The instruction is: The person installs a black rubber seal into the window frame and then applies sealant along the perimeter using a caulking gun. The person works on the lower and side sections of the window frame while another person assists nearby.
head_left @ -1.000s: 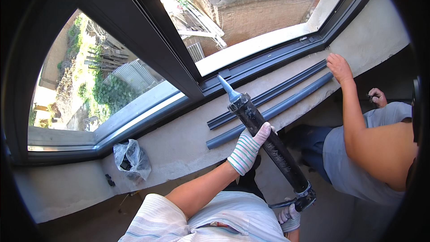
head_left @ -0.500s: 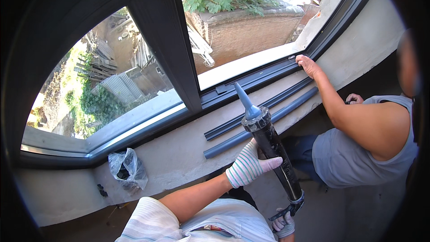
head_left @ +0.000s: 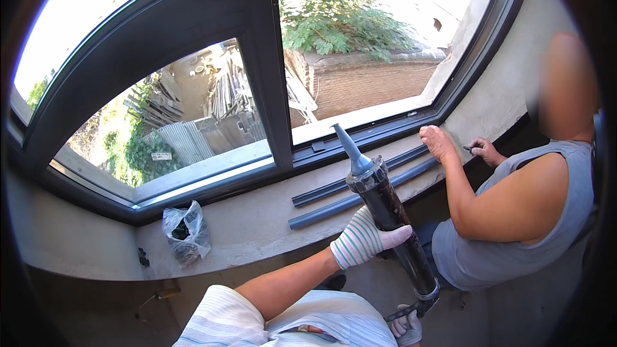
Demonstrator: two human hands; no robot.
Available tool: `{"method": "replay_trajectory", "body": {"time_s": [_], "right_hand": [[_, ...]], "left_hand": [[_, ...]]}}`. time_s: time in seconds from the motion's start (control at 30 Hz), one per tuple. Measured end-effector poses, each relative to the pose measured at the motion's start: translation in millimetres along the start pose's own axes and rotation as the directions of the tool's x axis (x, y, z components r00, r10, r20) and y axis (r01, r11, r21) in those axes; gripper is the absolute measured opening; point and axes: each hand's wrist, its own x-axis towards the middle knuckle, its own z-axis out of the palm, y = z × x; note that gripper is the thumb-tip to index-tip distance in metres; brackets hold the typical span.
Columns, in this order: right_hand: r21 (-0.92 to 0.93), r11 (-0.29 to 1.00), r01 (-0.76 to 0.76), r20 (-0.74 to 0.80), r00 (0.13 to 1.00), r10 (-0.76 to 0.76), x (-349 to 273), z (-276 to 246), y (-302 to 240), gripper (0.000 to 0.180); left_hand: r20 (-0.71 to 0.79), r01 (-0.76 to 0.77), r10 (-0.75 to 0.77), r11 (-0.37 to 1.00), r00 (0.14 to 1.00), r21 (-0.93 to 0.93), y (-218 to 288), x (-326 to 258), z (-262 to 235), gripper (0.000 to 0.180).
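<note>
A black caulking gun (head_left: 384,198) with a blue-grey cone nozzle (head_left: 351,149) slants in front of me, its tip up toward the window frame. My left hand (head_left: 365,239), in a white glove with green stripes, is wrapped round the barrel, thumb across it. Low down, my right hand (head_left: 408,329), also gloved, is closed at the gun's handle and trigger end; part of it is cut off by the lower edge. The nozzle tip appears over the lower rail of the dark window frame (head_left: 379,130); I cannot tell whether it touches.
Two grey strips (head_left: 363,202) lie on the sill (head_left: 241,234) beyond the gun. An open clear plastic bag (head_left: 186,234) with dark pieces stands at left, small black pieces (head_left: 143,257) beside it. At right a co-worker (head_left: 514,205) holds a small dark thing in one hand.
The view has tilted up, showing more window. The co-worker's nearer hand has come off the window frame, and the other has come forward with a small dark thing. My grip looks the same.
</note>
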Motion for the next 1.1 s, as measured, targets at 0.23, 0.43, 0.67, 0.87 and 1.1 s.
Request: {"method": "replay_trajectory", "body": {"time_s": [0.23,0.43,0.67,0.87,1.1], "right_hand": [[-0.507,0.768,0.391,0.067,0.906,-0.417,4.0,22.3,-12.1,0.05],[-0.607,0.532,0.591,0.313,0.793,-0.523,2.1,57.7,-39.5,0.053],[-0.581,0.391,0.714,0.461,0.685,-0.565,-6.0,101.9,-57.0,0.057],[-0.503,0.318,0.804,0.577,0.586,-0.568,-2.0,150.2,-75.8,0.061],[-0.289,0.431,0.855,0.654,0.505,-0.563,-10.0,220.9,-108.8,0.064]], "left_hand": [[-0.091,-0.08,0.068,0.988,0.994,-0.13,5.9,-0.9,19.1,0.041],[-0.167,-0.077,0.049,0.984,0.985,-0.163,33.7,1.3,17.1,0.041],[-0.151,-0.19,0.152,0.94,0.977,-0.283,88.7,28.2,7.1,0.046],[-0.193,-0.315,0.265,0.897,0.945,-0.311,136.8,43.6,-4.3,0.052],[-0.146,-0.411,0.384,0.855,0.912,-0.317,189.2,66.6,-16.9,0.052]]}}
